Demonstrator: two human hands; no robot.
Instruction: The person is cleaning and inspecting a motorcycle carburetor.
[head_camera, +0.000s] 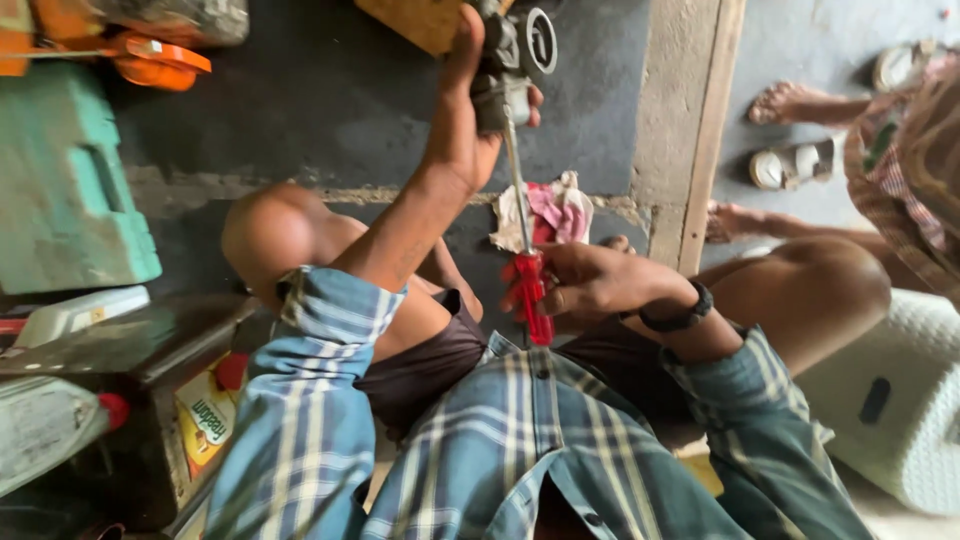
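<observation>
Left hand (462, 120) raised, fingers wrapped around a dark metal part (508, 62) held above the dark floor (330, 110). Right hand (590, 283) clenched on the red handle of a screwdriver (527, 262), shaft running up, tip meeting the part. Pink-white rag (548, 212) lying on the floor just behind the screwdriver, near the concrete edge

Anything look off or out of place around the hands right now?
Little stands out. A crumpled pink and white rag lies loose on the floor. The left hand holds a grey metal part; the right hand grips a red-handled screwdriver.
</observation>
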